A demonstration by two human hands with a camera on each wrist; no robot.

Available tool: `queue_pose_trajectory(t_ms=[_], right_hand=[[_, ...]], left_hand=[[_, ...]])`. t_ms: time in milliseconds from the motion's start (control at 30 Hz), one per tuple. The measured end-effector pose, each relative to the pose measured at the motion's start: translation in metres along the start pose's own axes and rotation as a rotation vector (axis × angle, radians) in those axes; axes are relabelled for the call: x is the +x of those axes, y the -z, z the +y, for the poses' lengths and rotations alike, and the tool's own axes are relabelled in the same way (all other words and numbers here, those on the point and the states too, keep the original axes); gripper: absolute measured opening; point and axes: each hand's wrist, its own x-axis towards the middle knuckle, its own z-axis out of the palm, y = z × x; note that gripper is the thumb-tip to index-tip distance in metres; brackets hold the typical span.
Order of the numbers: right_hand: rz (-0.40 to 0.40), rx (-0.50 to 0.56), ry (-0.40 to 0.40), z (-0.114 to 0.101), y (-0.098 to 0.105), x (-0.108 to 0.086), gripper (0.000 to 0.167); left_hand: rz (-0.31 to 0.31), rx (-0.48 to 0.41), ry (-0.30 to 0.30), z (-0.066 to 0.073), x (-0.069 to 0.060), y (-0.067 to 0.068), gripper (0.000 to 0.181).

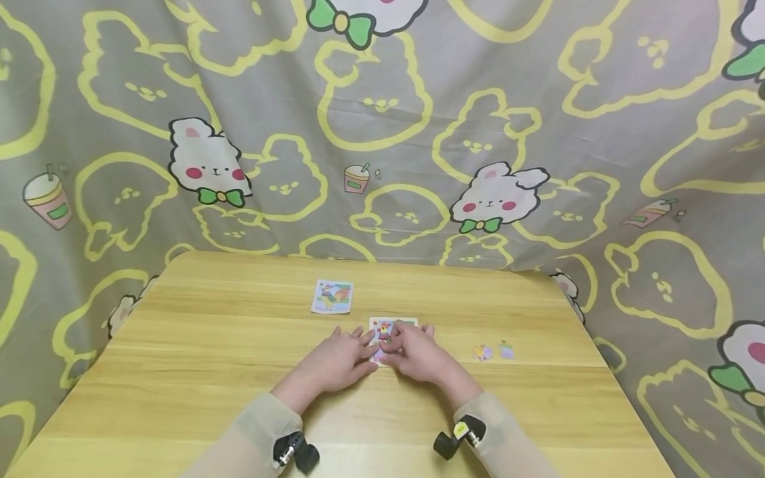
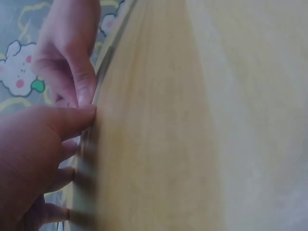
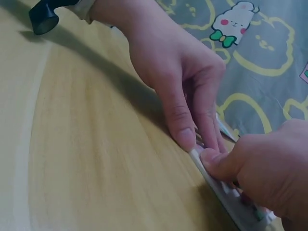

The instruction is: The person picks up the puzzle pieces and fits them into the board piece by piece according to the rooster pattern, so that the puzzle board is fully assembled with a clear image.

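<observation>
A small square jigsaw puzzle board with a colourful rooster picture lies on the wooden table, partly covered by both hands. My left hand rests at its left side, fingers spread and fairly straight, fingertips touching the board; the thumb lies at the near edge. From the right, my right hand reaches over the board, index finger bent and thumb pressing down near the left hand's fingertips. Whether a piece sits under those fingers is hidden. In the right wrist view, the board's pale edge runs beneath both thumbs.
A square rooster picture card lies farther back, left of the board. To the right are loose puzzle pieces and another piece. A patterned curtain hangs behind the wooden table.
</observation>
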Motion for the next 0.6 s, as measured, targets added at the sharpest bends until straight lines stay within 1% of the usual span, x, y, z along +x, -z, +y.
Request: queue_pose_trajectory(t_ms=[67, 167, 333, 467, 600], right_hand=[[-0.003, -0.040, 0.039, 0.0010, 0.0003, 0.0022, 0.009], [-0.010, -0.070, 0.068, 0.0033, 0.0018, 0.0020, 0.013], [-0.030, -0.048, 0.075, 0.0085, 0.0051, -0.0021, 0.030], [-0.032, -0.053, 0.080, 0.0094, 0.0048, -0.0014, 0.031], [-0.012, -0.054, 0.069, 0.0078, 0.0019, 0.0003, 0.029]], left_hand=[[0.008, -0.013, 0.008, 0.0002, 0.0008, 0.0005, 0.047], [0.015, -0.039, 0.009, 0.0005, 0.0022, -0.0001, 0.046], [0.009, -0.040, 0.002, 0.0002, 0.0039, -0.0015, 0.046], [-0.005, -0.028, 0.012, -0.0010, 0.0034, -0.0006, 0.046], [-0.012, -0.031, 0.020, -0.0025, 0.0031, -0.0007, 0.044]])
